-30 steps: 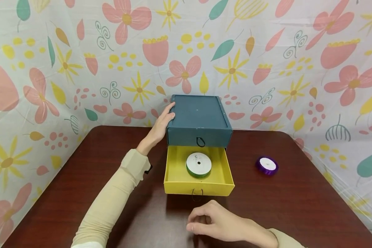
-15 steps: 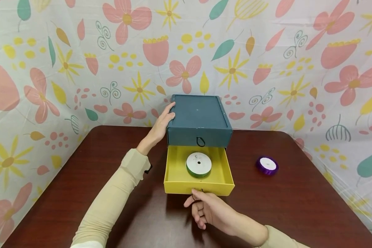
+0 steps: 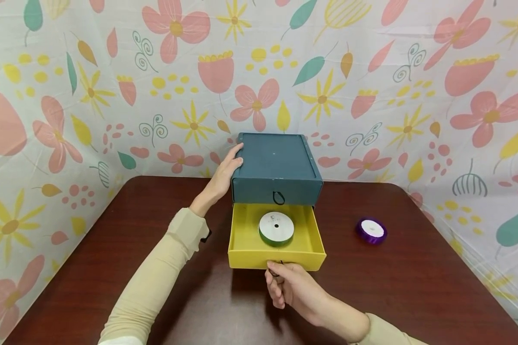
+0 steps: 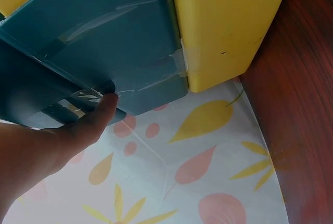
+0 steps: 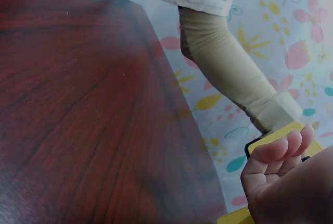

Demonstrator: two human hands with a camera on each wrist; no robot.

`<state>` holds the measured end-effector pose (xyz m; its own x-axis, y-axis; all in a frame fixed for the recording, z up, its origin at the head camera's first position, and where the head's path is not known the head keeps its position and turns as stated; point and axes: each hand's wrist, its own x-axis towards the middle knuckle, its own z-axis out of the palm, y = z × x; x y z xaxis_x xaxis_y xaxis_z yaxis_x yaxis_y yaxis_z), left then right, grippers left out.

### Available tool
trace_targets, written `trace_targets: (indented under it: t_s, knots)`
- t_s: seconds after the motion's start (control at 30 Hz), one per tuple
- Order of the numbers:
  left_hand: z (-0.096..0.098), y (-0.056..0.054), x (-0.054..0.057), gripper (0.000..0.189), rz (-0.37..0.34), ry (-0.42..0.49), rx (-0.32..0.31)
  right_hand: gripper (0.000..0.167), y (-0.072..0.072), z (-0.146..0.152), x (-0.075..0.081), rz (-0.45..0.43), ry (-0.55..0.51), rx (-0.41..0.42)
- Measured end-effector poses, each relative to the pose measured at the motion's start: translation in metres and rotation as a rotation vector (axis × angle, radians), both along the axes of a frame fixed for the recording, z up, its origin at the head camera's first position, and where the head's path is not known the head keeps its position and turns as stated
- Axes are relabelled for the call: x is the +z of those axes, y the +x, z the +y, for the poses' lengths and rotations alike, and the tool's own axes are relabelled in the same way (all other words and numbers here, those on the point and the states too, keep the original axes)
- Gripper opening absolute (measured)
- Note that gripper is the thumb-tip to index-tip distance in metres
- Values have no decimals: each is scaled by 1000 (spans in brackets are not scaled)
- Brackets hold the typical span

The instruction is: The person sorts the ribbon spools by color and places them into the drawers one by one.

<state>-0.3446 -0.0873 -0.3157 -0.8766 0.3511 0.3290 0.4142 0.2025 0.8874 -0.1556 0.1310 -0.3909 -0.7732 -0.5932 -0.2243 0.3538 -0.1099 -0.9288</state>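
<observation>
A blue drawer unit [image 3: 277, 155] sits above a yellow drawer [image 3: 246, 259], which is pulled out toward me. A ribbon spool [image 3: 276, 227] with a white face and green edge lies flat inside that drawer. My left hand [image 3: 222, 178] rests on the left side and top edge of the blue unit; its thumb touches the blue surface in the left wrist view. At the yellow drawer's front, my right hand [image 3: 298, 290] holds the thin black pull loop [image 3: 282, 262] with curled fingers, which partly hide it. Another black loop [image 3: 278, 197] hangs on the blue front.
On the dark red-brown table [image 3: 397, 287], a purple ribbon spool [image 3: 371, 230] with a white face lies to the right of the drawer. A wall cloth [image 3: 259, 57] with flower prints hangs just behind the unit.
My right hand has risen from in front of the drawer to its pull loop, and its fingers have curled in around the loop. The left hand and the drawer look unmoved.
</observation>
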Motion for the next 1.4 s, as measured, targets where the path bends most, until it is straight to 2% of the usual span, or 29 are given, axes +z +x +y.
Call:
trace_targets:
  t_s: [0.43, 0.77, 0.97, 1.13, 1.23, 1.4]
  knots:
    - [-1, -2, 3, 57, -36, 2, -33, 35, -15, -1, -2, 19, 21, -3]
    - [0, 1, 1, 57, -5, -13, -7, 36, -27, -2, 0, 48, 24, -23]
    - [1, 1, 1, 58, -7, 10, -5, 37, -36, -2, 1, 69, 29, -36]
    - [0, 0, 1, 57, -7, -15, -2, 38, -43, -2, 1, 72, 42, -46]
    - [0, 4, 6, 56, -18, -13, -14, 38, -48, -2, 1, 75, 43, -55]
    - [0, 21, 22, 58, -26, -25, -23, 38, -58, -2, 2, 78, 48, -70]
